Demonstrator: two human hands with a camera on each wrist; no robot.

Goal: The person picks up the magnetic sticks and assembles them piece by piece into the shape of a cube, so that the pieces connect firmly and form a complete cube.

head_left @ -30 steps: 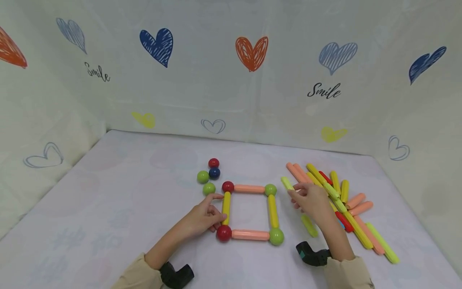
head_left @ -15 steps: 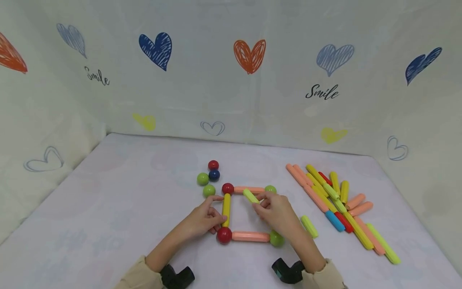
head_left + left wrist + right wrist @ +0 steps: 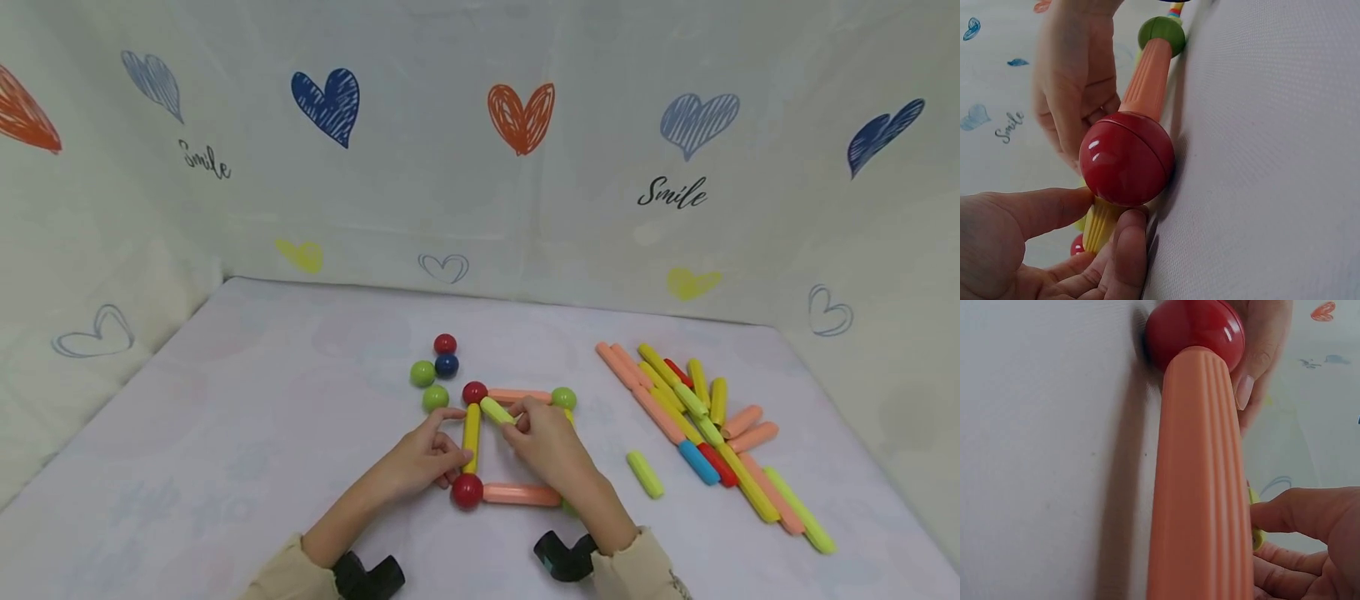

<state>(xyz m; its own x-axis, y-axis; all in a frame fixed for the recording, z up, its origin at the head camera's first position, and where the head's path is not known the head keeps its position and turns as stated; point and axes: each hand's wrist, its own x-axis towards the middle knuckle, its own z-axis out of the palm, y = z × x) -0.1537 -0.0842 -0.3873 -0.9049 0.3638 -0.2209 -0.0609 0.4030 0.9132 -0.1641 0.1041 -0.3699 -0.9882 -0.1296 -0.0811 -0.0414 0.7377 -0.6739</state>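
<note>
A square frame of rods and balls lies on the table. My left hand (image 3: 420, 454) holds its left side, a yellow rod (image 3: 471, 437), between thumb and fingers, just by the near red ball (image 3: 467, 492). My right hand (image 3: 551, 446) pinches a short light green rod (image 3: 497, 410) over the frame; the rod's tip is close to the far red ball (image 3: 475, 392), though contact is unclear. Salmon rods form the far side (image 3: 519, 395) and near side (image 3: 521, 495). The right hand and forearm hide most of the right-hand yellow rod and the near green ball.
Behind the left hand sit loose balls: red (image 3: 445, 344), blue (image 3: 446, 365) and two green (image 3: 435, 397). A pile of coloured rods (image 3: 705, 429) spreads at the right, with a single light green rod (image 3: 645, 475) lying nearer the frame.
My right hand has carried the light green rod leftward from beside the pile to the far red corner of the frame. The left hand has stayed on the yellow rod.
</note>
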